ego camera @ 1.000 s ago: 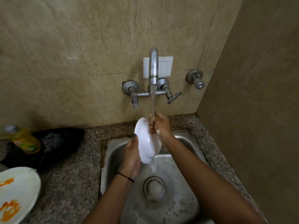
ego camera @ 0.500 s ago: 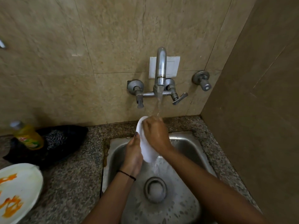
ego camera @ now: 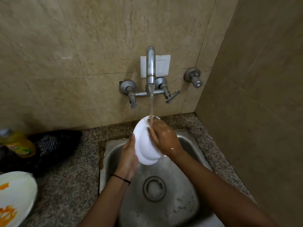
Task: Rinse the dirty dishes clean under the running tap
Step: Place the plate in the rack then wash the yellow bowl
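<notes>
Beige stone tiles cover the walls of a small washing corner, where a steel sink (ego camera: 193, 145) is set into a speckled granite table (ego camera: 68, 185). On the back wall, a metal tap (ego camera: 151, 66) curves out over the sink, with a lever handle on each side below it and a separate round valve (ego camera: 193, 77) further right. Water (ego camera: 151, 104) runs from the spout in a thin stream.

Directly under that stream, over the back half of the sink, a person holds a small white plate (ego camera: 144, 145) tilted up on its edge. The left hand (ego camera: 129, 156) supports the plate from the left, its grip closed on the rim with the thumb lying along the edge. A thin black band circles that wrist. The right hand (ego camera: 164, 138) lies flat against the plate's facing surface, fingers spread and wet, with the water landing on the fingertips and the plate's top edge. Whether this hand grasps the plate or only presses on it cannot be told. Water spills off the plate's lower edge toward the round drain (ego camera: 154, 188).

On the table to the left, a second white plate (ego camera: 14, 194) with orange smears sits at the picture's edge. Behind it lies a dark cloth (ego camera: 54, 145), and a yellow bottle (ego camera: 18, 143) rests against it, blurred.
</notes>
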